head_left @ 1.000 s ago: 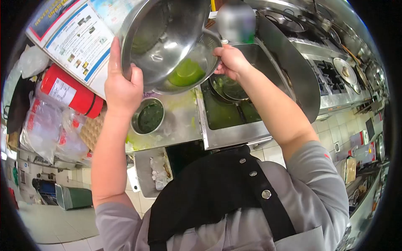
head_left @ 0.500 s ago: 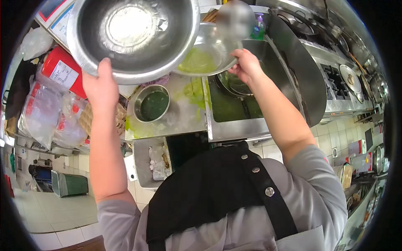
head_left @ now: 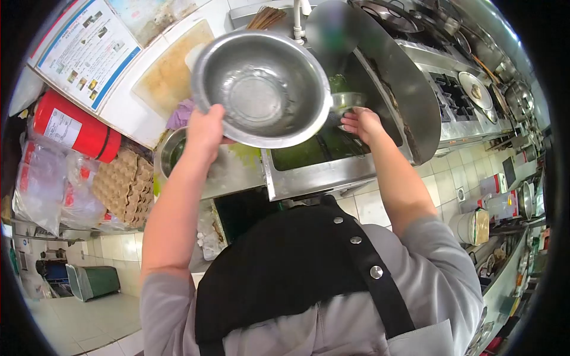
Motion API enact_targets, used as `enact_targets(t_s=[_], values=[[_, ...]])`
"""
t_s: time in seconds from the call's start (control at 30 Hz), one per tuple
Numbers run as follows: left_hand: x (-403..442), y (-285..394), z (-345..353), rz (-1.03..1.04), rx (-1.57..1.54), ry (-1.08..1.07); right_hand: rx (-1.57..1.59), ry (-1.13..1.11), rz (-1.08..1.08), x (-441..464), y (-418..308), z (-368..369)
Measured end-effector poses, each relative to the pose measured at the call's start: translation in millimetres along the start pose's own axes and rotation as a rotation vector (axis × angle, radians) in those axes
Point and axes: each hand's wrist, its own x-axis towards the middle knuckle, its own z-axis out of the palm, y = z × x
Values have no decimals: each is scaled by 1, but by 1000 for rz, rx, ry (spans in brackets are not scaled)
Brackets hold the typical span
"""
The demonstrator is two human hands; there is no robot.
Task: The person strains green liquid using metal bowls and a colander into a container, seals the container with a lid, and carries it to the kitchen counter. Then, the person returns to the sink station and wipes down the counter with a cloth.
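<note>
My left hand (head_left: 205, 133) grips the near left rim of a large metal bowl (head_left: 300, 89), thumb over the edge. The bowl tilts toward me over the counter and sink (head_left: 320, 179), its inside shiny. My right hand (head_left: 363, 123) has its fingers closed on the rim of a second metal bowl (head_left: 347, 101). Most of that second bowl is hidden behind the large one. A round metal pot (head_left: 163, 155) on the counter is partly covered by my left forearm. Green liquid shows in the sink, and green splashes mark the counter (head_left: 234, 169).
A tap (head_left: 298, 24) and a bundle of thin sticks (head_left: 266, 18) stand behind the bowls. To the left are a purple cloth (head_left: 181, 114), a cutting board (head_left: 172, 71), a red cylinder (head_left: 76, 126) and egg trays (head_left: 126, 187). A stove (head_left: 454, 92) is at right.
The large bowl has moved right and now covers most of the second bowl. My left hand moved right with it. The view has shifted, showing more of the wall and cutting board.
</note>
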Motion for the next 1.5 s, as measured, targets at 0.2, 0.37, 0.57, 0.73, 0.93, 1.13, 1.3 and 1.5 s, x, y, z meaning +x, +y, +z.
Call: enact_targets(t_s=[0.2,0.37,0.57,0.73,0.93,1.13,1.3,1.5], values=[[43,-63,83,-301,-81,-275,-224,-159,-120,-68,-27,-28],[66,-109,143,-280,-263,-188,-281,-220,-134,-95,-22,-28],[36,-115,106,298,80,-260,-394,-320,-41,-113,-14,13],[-49,-109,-1,41,-140,-348,-515,-586,57,-114,5,94],[-118,-168,-126,76,156,186,-564,-873,189,-127,47,233],[-170,-221,-205,-76,82,511,-593,-813,262,-119,86,315],[-184,-249,-240,-78,21,550,-615,-694,202,-129,98,343],[-165,-248,-273,-101,58,488,-480,-620,170,-122,111,351]])
